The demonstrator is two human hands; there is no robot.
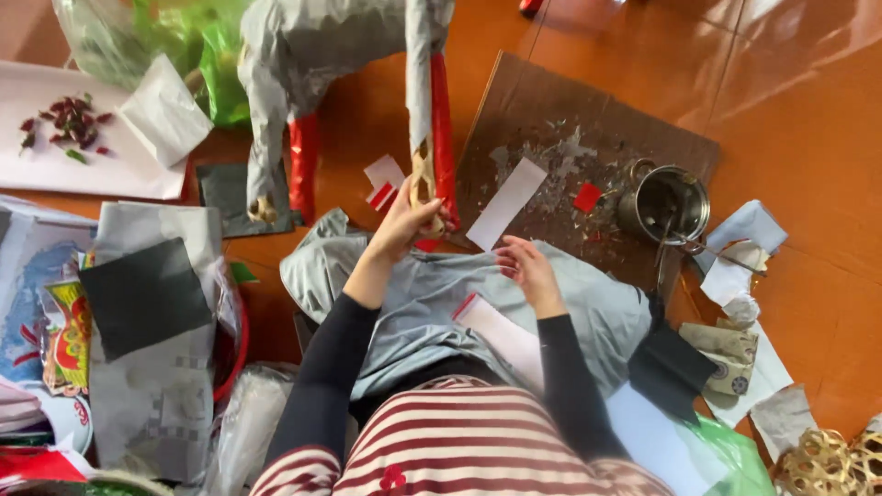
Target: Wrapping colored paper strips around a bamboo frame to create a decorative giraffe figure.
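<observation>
Nearest, the right hand (pixel 528 269) hovers over the grey cloth (pixel 413 303) on the lap, fingers loosely curled and holding nothing. Further out, the left hand (pixel 404 223) is clamped on the paper-wrapped leg (pixel 424 138) of a papier-mâché figure; the leg's long axis runs straight away over the floor (pixel 799 110), beside the cardboard sheet (pixel 551 129).

Tin can (pixel 664 204) on cardboard (pixel 542 110), right of figure's leg (pixel 432 119); scissors (pixel 684 246) perhaps beside can.

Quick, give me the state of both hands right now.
Left hand: closed around the lower end of the paper-covered figure leg.
Right hand: fingers curled, hovering over the grey cloth; whether it holds anything cannot be told.
</observation>
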